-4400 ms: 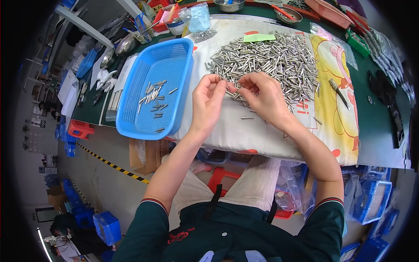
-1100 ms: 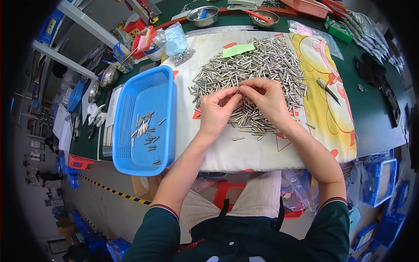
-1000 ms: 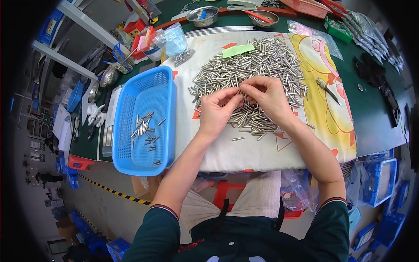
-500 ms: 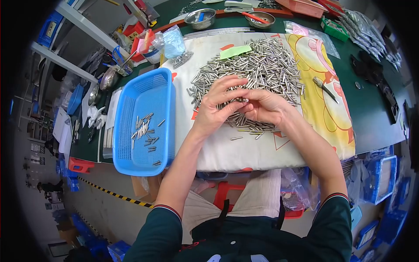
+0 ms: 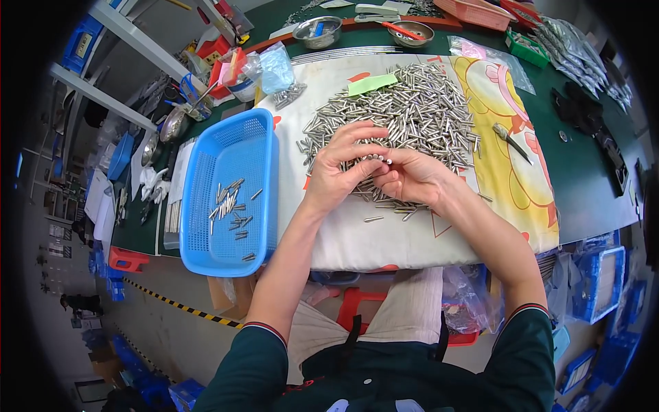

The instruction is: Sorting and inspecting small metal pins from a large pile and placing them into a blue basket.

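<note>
Over the near part of a large heap of small metal pins (image 5: 419,103), my two hands meet with the fingertips together. My left hand (image 5: 341,163) pinches a short row of these pins, whose round ends show between thumb and fingers. My right hand (image 5: 417,174) closes on the same row from the other side, with thumb and fingertips at the pin ends. How many pins are held is hidden by the fingers. To the left stands a blue plastic basket (image 5: 270,172) with several similar pins lying loose on its bottom.
A light green paper slip (image 5: 372,84) lies on the heap. To its right a dark pointed tool (image 5: 511,143) rests on the patterned cloth (image 5: 528,199). Metal bowls (image 5: 317,31) stand at the back, a bag of pins (image 5: 290,95) behind the basket.
The row of pin ends shows more plainly between my fingertips now. My right hand has shifted slightly; the left keeps its place. The basket's pins look the same.
</note>
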The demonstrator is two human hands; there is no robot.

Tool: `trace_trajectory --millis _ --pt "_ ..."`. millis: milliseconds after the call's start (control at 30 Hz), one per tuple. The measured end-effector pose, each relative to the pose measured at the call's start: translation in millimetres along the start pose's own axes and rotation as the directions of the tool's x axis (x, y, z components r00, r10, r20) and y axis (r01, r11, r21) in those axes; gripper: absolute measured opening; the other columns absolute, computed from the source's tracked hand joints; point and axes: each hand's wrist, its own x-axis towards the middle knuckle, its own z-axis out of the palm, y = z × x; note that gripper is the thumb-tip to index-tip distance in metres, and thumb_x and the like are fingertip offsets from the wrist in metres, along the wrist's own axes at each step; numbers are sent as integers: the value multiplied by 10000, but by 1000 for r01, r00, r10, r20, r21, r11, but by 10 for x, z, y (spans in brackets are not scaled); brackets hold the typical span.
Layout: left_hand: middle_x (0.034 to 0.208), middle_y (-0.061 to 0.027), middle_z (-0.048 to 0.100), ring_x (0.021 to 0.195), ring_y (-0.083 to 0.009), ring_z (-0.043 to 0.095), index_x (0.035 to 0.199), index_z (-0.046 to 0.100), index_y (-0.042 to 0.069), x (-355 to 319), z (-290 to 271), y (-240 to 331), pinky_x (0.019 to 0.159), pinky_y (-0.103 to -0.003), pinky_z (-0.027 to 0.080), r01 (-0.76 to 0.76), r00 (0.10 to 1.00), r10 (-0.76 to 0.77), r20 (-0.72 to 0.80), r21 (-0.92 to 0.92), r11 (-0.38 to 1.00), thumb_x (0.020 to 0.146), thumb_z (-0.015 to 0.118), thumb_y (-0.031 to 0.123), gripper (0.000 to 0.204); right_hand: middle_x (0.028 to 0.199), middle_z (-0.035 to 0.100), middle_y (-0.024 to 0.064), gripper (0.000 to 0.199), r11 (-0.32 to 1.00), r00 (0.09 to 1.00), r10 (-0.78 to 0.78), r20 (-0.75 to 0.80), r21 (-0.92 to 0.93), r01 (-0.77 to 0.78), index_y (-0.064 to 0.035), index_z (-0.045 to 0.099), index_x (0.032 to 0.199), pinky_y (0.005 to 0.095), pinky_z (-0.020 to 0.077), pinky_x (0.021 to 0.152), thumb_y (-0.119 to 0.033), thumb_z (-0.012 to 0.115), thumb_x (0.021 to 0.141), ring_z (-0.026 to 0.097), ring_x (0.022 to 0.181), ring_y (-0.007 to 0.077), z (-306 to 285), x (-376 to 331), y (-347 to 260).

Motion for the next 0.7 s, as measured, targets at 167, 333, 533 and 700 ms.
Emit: trace_trajectory --millis 167,333,533,700 --pt "983 -37 666 1064 -219 539 898 697 71 -15 65 -33 936 -348 404 64 997 -66 -42 -41 997 750 660 82 152 693 485 16 61 998 999 8 -40 55 -5 -59 484 839 184 369 429 -86 481 894 421 532 69 -2 36 63" --pt "961 -51 671 1024 -208 572 907 692 50 -21 77 -51 900 -331 437 148 987 -152 -50 -75 986 787 615 66 144 678 465 -2 72 998 994 -23 -103 57 29 -75 473 858 189 335 413 -95 439 918 385 517 63 46 48 80" --pt "958 -85 666 941 -161 601 930 682 21 -3 96 12 838 -280 463 235 968 -247 -38 -196 952 818 586 70 155 676 457 -5 92 999 996 -27 -91 41 31 -75 476 849 186 325 416 -93 425 924 374 518 60 46 17 79" --pt "976 -91 658 897 -135 601 952 666 -9 -14 75 45 818 -262 467 301 951 -309 -3 -224 927 842 560 60 167 671 452 -11 93 999 996 -27 -84 24 29 -79 479 845 187 321 418 -94 431 923 366 514 57 39 24 86"
